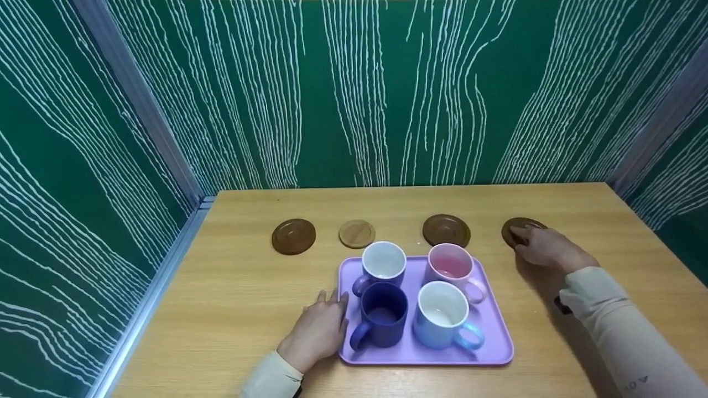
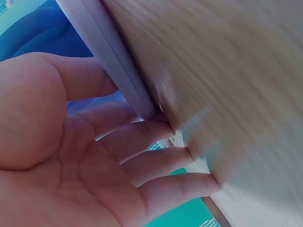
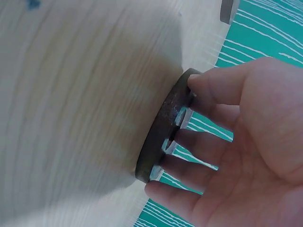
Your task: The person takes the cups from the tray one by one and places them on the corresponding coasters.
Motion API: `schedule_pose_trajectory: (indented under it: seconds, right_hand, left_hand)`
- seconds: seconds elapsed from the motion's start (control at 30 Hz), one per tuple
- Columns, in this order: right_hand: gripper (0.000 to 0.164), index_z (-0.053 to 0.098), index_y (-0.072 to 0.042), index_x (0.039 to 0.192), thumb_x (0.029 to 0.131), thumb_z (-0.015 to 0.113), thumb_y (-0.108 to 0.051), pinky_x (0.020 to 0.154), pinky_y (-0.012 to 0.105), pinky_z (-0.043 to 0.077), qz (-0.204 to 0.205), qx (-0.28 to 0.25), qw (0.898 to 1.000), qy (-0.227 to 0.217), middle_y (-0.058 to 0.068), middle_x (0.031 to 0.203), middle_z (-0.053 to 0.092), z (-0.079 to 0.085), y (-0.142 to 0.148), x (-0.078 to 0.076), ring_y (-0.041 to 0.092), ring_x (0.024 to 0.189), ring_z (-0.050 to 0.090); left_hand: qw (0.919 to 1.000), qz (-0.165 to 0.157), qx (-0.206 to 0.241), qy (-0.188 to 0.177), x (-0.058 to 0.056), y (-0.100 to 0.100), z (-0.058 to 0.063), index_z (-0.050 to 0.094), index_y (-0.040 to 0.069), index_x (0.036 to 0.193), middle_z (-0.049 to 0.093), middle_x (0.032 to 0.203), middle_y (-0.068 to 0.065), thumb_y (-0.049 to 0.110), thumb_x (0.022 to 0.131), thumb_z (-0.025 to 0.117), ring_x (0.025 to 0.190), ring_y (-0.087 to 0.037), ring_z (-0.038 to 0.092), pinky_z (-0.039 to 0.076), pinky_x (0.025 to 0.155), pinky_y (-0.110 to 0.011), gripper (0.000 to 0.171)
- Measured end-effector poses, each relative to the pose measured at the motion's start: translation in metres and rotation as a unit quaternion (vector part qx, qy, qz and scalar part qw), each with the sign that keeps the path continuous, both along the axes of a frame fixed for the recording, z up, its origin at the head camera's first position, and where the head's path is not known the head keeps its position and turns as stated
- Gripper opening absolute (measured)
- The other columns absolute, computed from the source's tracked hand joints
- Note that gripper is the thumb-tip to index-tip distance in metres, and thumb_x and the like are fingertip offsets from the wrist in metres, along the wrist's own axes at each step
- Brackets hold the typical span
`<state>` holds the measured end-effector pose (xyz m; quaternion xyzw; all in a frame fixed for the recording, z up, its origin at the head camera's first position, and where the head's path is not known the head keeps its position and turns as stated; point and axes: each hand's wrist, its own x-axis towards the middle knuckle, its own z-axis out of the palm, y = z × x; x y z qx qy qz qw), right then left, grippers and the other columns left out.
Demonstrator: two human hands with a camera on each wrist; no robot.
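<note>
A purple tray [image 1: 412, 354] bears a white-lined mug [image 1: 384, 261], a pink mug [image 1: 451, 262], a dark blue mug [image 1: 383, 320] and a light blue mug [image 1: 440, 318]. My left hand [image 1: 318, 333] rests at its left edge; in the left wrist view thumb and forefinger meet the tray rim [image 2: 113, 61], while the other fingertips touch the table. At the far right, my right hand [image 1: 547, 249] touches a dark brown round coaster [image 1: 517, 224] with nearly straight fingers. The right wrist view shows its thumb at the rim of the coaster [image 3: 163, 123].
Left of the touched coaster lie another dark brown coaster [image 1: 446, 229], a small light wooden coaster [image 1: 357, 234] and a third dark one [image 1: 293, 236]. Behind the wooden table [image 1: 238, 287] stands a green wall [image 1: 354, 99] with white lines; metal posts mark its corners.
</note>
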<state>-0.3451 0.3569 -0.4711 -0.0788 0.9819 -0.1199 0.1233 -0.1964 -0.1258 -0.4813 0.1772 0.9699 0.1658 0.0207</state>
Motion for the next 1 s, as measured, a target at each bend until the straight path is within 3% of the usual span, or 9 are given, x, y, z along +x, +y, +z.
schedule_pose_trajectory:
  seconds: [0.3, 0.5, 0.67, 0.87, 1.0]
  right_hand:
    - [0.062, 0.034, 0.006, 0.157, 0.103, 0.048, -0.023, 0.108, 0.076, 0.034, 0.005, -0.026, 1.0, 0.017, 0.042, 0.155, 0.031, 0.0, 0.005, 0.004, 0.065, 0.133, 0.039]
    - [0.061, 0.035, 0.004, 0.157, 0.103, 0.05, -0.022, 0.102, 0.072, 0.042, -0.011, -0.05, 0.998, 0.039, 0.038, 0.151, 0.036, 0.013, -0.002, 0.011, 0.053, 0.119, 0.049]
    - [0.063, 0.033, 0.004, 0.158, 0.103, 0.051, -0.021, 0.104, 0.072, 0.04, 0.006, -0.048, 0.998, 0.049, 0.039, 0.157, 0.031, 0.021, -0.005, 0.022, 0.059, 0.128, 0.046]
    - [0.069, 0.028, 0.001, 0.161, 0.103, 0.055, -0.024, 0.107, 0.071, 0.04, 0.001, -0.054, 0.998, 0.041, 0.037, 0.16, 0.027, 0.032, -0.013, 0.041, 0.055, 0.128, 0.046]
    - [0.072, 0.026, 0.004, 0.161, 0.104, 0.056, -0.028, 0.111, 0.074, 0.031, 0.016, -0.059, 0.997, 0.056, 0.039, 0.16, 0.025, 0.037, -0.019, 0.057, 0.061, 0.141, 0.032]
  left_hand:
    - [1.0, 0.0, -0.005, 0.001, 0.002, 0.002, 0.0, 0.06, -0.003, 0.142, 0.055, 0.147, -0.026, 0.014, 0.098, 0.064, 0.136, -0.053, 0.05, 0.048, 0.097, -0.073, 0.047]
    - [1.0, 0.006, 0.003, -0.002, 0.001, -0.001, 0.0, 0.06, -0.003, 0.142, 0.055, 0.147, -0.027, 0.015, 0.099, 0.063, 0.137, -0.054, 0.048, 0.046, 0.097, -0.075, 0.047]
    - [1.0, 0.003, 0.003, -0.006, 0.001, -0.001, 0.001, 0.059, -0.003, 0.142, 0.055, 0.148, -0.026, 0.015, 0.099, 0.063, 0.137, -0.054, 0.048, 0.046, 0.098, -0.075, 0.047]
    - [0.9999, 0.004, 0.005, -0.012, 0.001, -0.001, 0.001, 0.058, -0.003, 0.143, 0.053, 0.15, -0.026, 0.015, 0.099, 0.063, 0.138, -0.054, 0.046, 0.045, 0.098, -0.076, 0.048]
    - [0.9999, 0.005, 0.007, -0.014, 0.001, 0.0, 0.001, 0.058, -0.003, 0.143, 0.052, 0.15, -0.027, 0.016, 0.1, 0.063, 0.139, -0.054, 0.045, 0.044, 0.099, -0.076, 0.048]
